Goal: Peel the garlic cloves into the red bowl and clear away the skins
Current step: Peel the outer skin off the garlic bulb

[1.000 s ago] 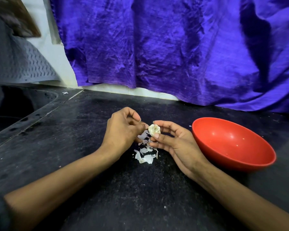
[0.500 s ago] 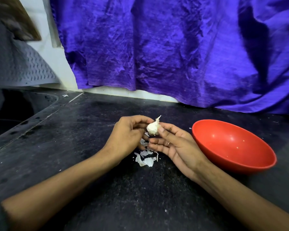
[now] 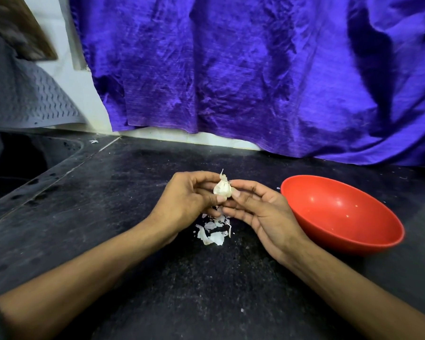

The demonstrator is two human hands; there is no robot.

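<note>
Across the dark speckled desk, open room on the near side and toward the left, up to a straight seam and the dark sink cut off by the left edge; hemmed at the back by a purple cloth hanging down to the wall's pale strip; taken up on the right by the red bowl, standing upright just beside the right hand and apparently bare inside, apart from glints of light. Held above the desk at centre, between both hands: a garlic bulb, papery tip pointing up, still in its whitish skin. Pinched on its left side by the left hand, thumb pressed at the lower edge and fingers curled over the top behind it; gripped on its right side by the right hand's thumb and forefinger, remaining fingers loosely curled beneath. Directly below the hands, on the desk and clear of the bowl: a small heap of torn garlic skins, partly masked by the knuckles above. Far side of the bulb and most fingertips out of sight; one white scrap near the sink's back corner, too small to identify; a ridged grey mat propped at upper left, cropped by the edge; both forearms cut off at the bottom.
</note>
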